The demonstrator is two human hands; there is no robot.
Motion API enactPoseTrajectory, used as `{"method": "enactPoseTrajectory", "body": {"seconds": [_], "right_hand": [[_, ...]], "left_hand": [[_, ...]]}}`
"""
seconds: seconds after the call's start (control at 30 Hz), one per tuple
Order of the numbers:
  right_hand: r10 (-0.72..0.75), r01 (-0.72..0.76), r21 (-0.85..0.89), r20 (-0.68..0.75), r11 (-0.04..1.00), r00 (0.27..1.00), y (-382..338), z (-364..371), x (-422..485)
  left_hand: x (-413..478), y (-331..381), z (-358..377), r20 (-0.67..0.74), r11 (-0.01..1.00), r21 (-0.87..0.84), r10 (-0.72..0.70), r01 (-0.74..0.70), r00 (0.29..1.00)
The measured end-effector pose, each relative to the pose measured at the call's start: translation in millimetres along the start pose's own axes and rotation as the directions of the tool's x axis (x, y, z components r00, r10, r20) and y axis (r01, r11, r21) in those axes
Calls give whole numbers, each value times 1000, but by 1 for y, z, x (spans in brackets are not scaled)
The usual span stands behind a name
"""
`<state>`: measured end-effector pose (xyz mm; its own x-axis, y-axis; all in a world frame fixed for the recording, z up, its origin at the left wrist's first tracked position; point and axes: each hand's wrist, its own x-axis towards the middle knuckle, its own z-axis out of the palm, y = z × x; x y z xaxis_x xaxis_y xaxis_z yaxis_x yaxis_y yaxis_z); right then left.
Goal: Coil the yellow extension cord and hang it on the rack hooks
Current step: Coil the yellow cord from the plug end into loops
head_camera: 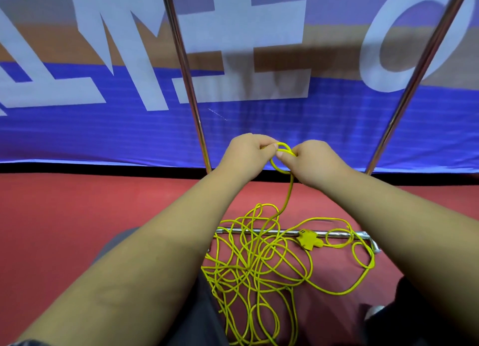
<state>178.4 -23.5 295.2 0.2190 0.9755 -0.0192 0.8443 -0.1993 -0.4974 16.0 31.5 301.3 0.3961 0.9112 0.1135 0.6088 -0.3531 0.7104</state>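
Cord [248, 268] is left tangled on the near floor, draped over the rack's base bar [290, 232]. Farther off, one strand is raised into a small loop, pinched by the fingertips of left hand [248, 151] and right hand [315, 161]. Slack is best drawn gently, so knots are not tightened.

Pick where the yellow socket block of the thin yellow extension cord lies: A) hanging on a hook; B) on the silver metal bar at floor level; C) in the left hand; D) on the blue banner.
B: the yellow socket block rests across the silver metal bar low on the red floor.
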Motion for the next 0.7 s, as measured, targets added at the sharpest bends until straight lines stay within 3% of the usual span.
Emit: {"method": "enactPoseTrajectory", "body": {"seconds": [0.13,0.23,0.33,0.4,0.43,0.53,0.7], "right_hand": [[-30,40,-180,57,983,998,-1,-3,5],[-66,74,-161,55,984,996,4,-6,10],[-71,70,18,65,997,995,9,-9,12],[-47,39,152,48,988,998,11,-9,13],[-2,-13,277,56,961,998,13,-9,14],[83,-203,632,214,748,973,15,-9,17],[12,-250,783,297,570,955,16,-20,18]], "left_hand": [[3,2,2,19,914,-353,-208,201,978],[9,-4,2,35,788,-525,-357,321,934],[16,-10,0,105,594,-695,-475,406,874],[18,-11,-2,207,511,-717,-494,474,844],[18,-11,-3,256,500,-705,-483,504,837],[19,-11,-4,322,548,-656,-419,520,849],[22,-14,-14,315,537,-713,-329,451,890]]}}
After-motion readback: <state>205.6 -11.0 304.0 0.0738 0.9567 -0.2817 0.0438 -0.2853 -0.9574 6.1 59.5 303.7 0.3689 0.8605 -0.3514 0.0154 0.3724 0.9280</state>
